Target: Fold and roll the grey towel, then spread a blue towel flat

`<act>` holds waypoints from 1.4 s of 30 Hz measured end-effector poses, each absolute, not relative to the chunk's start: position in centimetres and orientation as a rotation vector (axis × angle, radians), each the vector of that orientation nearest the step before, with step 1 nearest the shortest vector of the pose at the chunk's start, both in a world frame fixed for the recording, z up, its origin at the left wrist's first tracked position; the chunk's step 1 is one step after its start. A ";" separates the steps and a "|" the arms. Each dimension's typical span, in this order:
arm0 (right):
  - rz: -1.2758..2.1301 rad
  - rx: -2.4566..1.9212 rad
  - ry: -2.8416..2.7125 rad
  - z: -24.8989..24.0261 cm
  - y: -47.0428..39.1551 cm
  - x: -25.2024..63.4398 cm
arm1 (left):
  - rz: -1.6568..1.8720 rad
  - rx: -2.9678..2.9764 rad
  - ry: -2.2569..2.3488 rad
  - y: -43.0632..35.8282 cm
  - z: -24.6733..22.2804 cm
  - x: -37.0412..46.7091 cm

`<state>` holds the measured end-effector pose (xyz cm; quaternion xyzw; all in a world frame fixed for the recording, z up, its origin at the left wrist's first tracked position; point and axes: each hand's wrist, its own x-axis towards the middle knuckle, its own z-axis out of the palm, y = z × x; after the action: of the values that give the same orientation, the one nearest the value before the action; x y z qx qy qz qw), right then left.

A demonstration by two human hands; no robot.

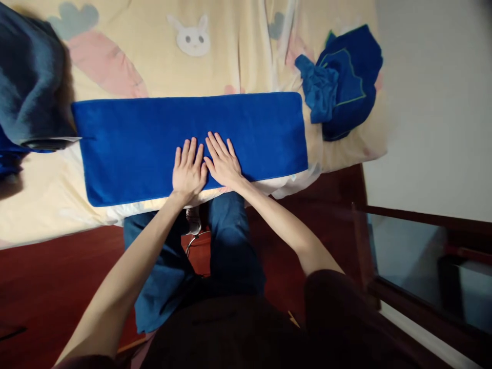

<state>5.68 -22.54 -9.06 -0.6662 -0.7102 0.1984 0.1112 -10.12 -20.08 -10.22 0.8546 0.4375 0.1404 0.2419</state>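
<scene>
A blue towel [130, 143] lies as a long, flat rectangle along the near edge of the bed, wider than it is deep. My left hand [188, 171] rests palm down on it just left of the middle, fingers stretched out. Right beside it, my right hand [223, 161] also presses flat on the cloth, its fingers spread and pointing away from me. The two thumbs nearly meet. Neither hand grips anything. The towel's surface looks smooth.
The bed sheet [161, 66] is cream with rabbit and carrot prints. At the right lie a crumpled blue cloth [319, 89] and dark blue fabric [357, 61] with green edging. Dark grey-blue fabric [33, 77] is heaped at the left. A white wall [434, 113] stands right.
</scene>
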 end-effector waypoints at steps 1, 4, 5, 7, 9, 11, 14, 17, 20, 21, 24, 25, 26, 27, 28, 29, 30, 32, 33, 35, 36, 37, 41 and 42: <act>0.567 -1.964 -2.106 -9.0 -22.7 6.2 | 0.377 2.314 1.212 -20.0 -9.9 -10.9; 0.490 -2.004 -2.125 -8.5 -23.5 8.6 | 0.354 2.214 1.340 -19.8 -8.7 -14.3; 0.470 -2.024 -2.110 -8.5 -23.9 9.6 | 0.349 2.179 1.394 -19.7 -8.4 -15.7; 0.448 -2.077 -2.061 -8.5 -24.9 12.0 | 0.358 2.141 1.497 -19.9 -8.0 -18.6; 0.437 -2.137 -2.005 -8.6 -26.1 14.7 | 0.386 2.143 1.605 -20.2 -7.7 -21.3; 0.429 -2.193 -1.949 -8.6 -27.5 17.5 | 0.385 2.145 1.712 -20.7 -7.5 -23.6; 0.394 -2.291 -1.877 -8.5 -29.9 21.7 | 0.310 2.096 1.848 -21.6 -7.3 -26.3; 0.335 -2.424 -1.811 -8.3 -32.1 25.0 | 0.275 2.049 1.942 -22.5 -7.5 -28.1; 0.289 -2.519 -1.779 -8.5 -33.5 26.6 | 0.323 2.073 1.980 -23.2 -8.2 -29.2; 0.272 -2.537 -1.771 -8.7 -33.7 26.8 | 0.344 2.088 1.986 -23.2 -8.5 -29.4; 0.225 -2.579 -1.723 -9.2 -33.8 26.5 | 0.377 2.095 1.988 -23.1 -8.8 -29.4; 0.220 -2.589 -1.705 -9.2 -33.8 26.4 | 0.382 2.079 1.984 -22.9 -8.8 -29.4; 0.222 -2.596 -1.686 -9.2 -33.7 26.3 | 0.391 2.059 1.977 -22.7 -8.7 -29.3; 0.234 -2.601 -1.666 -9.1 -33.7 26.4 | 0.401 2.043 1.963 -22.6 -8.5 -29.4; 0.261 -2.606 -1.641 -8.8 -33.7 26.7 | 0.414 2.030 1.949 -22.6 -8.3 -29.4; 0.301 -2.615 -1.606 -8.4 -33.7 27.0 | 0.424 2.023 1.940 -22.7 -8.1 -29.5; 0.351 -2.632 -1.559 -8.0 -33.8 27.4 | 0.429 2.022 1.934 -23.2 -7.8 -29.7; 0.447 -2.681 -1.444 -7.0 -34.6 27.7 | 0.418 2.032 1.929 -25.3 -7.2 -30.1; 0.464 -2.701 -1.388 -6.6 -35.2 27.4 | 0.412 2.039 1.926 -27.2 -7.0 -30.3; 0.399 -2.683 -1.330 -6.1 -37.5 25.5 | 0.390 2.044 1.891 -32.2 -7.0 -30.7; 0.345 -2.621 -1.336 -6.1 -39.1 23.6 | 0.378 2.010 1.883 -35.2 -7.2 -30.9; 0.317 -2.548 -1.335 -6.4 -40.9 21.3 | 0.368 1.952 1.887 -38.4 -7.4 -31.1; 0.646 -2.202 -1.305 -8.7 -48.7 9.2 | 0.385 1.862 1.949 -49.0 -8.5 -31.9; 0.762 -2.151 -1.277 -9.3 -50.2 6.4 | 0.403 1.868 1.965 -50.5 -8.6 -32.2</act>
<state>6.43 -50.19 -9.34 -0.7942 -0.4714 0.2814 0.2604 -32.19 -50.55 -8.62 0.6678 0.7026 0.1440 0.1992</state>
